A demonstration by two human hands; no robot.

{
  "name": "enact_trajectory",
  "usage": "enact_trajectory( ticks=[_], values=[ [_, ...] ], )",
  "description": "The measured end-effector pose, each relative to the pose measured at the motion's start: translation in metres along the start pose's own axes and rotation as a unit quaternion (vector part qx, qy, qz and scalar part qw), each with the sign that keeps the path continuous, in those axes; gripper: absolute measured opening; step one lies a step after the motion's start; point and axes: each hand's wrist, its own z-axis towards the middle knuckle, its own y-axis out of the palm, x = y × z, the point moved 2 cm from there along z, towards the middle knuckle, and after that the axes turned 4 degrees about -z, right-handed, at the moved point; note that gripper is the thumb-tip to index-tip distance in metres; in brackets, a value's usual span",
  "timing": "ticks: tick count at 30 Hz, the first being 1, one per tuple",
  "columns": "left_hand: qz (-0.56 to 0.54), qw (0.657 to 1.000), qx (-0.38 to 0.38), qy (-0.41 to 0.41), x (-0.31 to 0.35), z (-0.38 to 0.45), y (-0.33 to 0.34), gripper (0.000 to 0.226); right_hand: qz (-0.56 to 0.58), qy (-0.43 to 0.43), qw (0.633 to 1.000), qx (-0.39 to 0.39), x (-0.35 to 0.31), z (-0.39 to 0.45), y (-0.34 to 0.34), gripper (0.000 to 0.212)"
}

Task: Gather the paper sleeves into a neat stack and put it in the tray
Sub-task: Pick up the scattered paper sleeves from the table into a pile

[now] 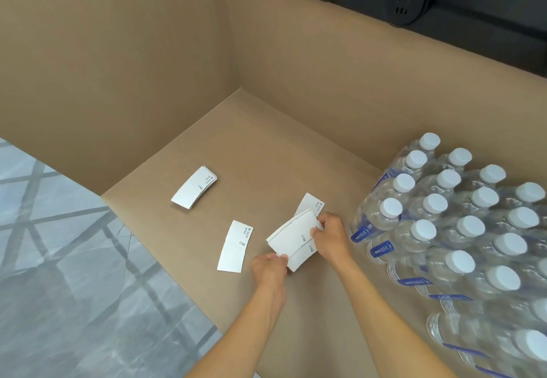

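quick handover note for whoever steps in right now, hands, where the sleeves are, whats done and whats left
Left hand: pinching the near corner of the held sleeves.
Right hand: gripping their right edge; the bundle is uneven, not yet squared.
Loose on the counter: one sleeve just behind the bundle, a single sleeve to its left, and a small pile further back left.
Water bottles stand close on the right.
Done: a few sleeves gathered.
Left: collect the rest, square the stack, put it in the tray. No tray is in view.
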Motion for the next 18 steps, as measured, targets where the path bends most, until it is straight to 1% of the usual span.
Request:
enact_trajectory(
  ticks=[2, 7, 11, 16, 18],
  values=[
    [0.003, 1.000, -0.004, -0.011, 0.010, 0.008, 0.005, 0.028, -0.016, -0.002, 1.000, -0.009, -0.010, 0.017, 0.001, 0.015],
    [-0.028, 0.998, -0.007, -0.060, 0.027, 0.025, 0.019, 0.028, -0.071, -0.018, 0.997, -0.022, -0.027, 0.056, 0.005, 0.023],
    [-0.068, 0.992, -0.027, -0.099, 0.036, 0.029, 0.033, 0.021, -0.143, -0.011, 0.989, -0.038, -0.035, 0.082, 0.007, 0.014],
    [-0.093, 0.988, -0.021, -0.123, 0.042, 0.035, 0.046, 0.016, -0.183, -0.002, 0.982, -0.046, -0.037, 0.098, 0.010, 0.022],
    [-0.092, 0.988, -0.012, -0.125, 0.041, 0.037, 0.049, 0.016, -0.199, 0.002, 0.979, -0.045, -0.037, 0.100, 0.012, 0.023]
  ],
)
